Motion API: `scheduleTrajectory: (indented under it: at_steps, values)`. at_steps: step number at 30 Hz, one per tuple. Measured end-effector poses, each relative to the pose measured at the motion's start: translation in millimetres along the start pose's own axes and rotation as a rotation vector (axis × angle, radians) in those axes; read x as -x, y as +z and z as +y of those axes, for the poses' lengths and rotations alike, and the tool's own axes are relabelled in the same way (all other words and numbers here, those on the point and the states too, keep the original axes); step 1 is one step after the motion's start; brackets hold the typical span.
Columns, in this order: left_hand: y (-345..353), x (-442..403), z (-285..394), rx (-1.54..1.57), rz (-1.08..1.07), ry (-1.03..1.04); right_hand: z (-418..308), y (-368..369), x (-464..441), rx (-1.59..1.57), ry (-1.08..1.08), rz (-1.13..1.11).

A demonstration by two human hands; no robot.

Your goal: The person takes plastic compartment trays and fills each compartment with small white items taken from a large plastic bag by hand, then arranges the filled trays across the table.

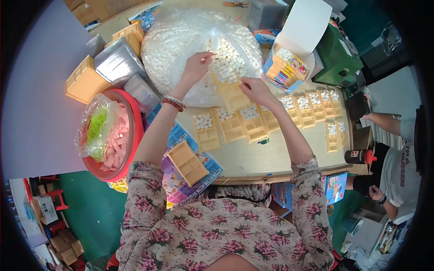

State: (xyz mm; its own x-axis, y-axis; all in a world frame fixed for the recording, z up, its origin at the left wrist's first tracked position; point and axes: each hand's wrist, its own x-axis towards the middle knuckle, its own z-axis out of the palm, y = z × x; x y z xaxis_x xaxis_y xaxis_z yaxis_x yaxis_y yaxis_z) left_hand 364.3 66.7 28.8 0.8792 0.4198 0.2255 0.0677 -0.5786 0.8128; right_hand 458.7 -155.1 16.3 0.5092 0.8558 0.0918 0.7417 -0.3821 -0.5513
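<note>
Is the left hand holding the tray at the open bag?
No, the right hand holds that tray, while the left hand is apart from it, over the bag.

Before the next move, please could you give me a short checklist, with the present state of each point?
1. Plastic bag open: ok, white pieces show in its opening.
2. Right hand on the held tray: ok, it grips the right edge.
3. Left hand holding a piece: cannot tell, fingers too small to judge.
4. Held tray clear of the trays below: cannot tell, they overlap in this view.
5. Leftmost row tray has pieces: ok, in its far compartment.
6. Tray on the printed sheet filled: not ok, no pieces inside.
</note>
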Motion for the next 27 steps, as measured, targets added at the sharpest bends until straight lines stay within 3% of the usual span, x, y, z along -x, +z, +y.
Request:
scheduleTrajectory:
  at_steps: [4,13,17,27]
  values:
    - [-12.9,7.0,-15.1,-0.18,-0.027,0.077,-7.0,-7.0,8.9,0.062,0.024,0.03]
    - [4.5,24.0,-25.4,-0.067,-0.02,0.089,-1.4,-16.9,19.1,0.013,0.035,0.073]
    - [1.4,31.5,-17.8,-0.033,-0.036,0.093,-0.2,-30.2,53.4,0.02,0.039,0.201]
    - [-23.7,94.4,33.9,0.063,-0.042,0.086,43.4,-63.4,249.3,0.281,0.481,0.213]
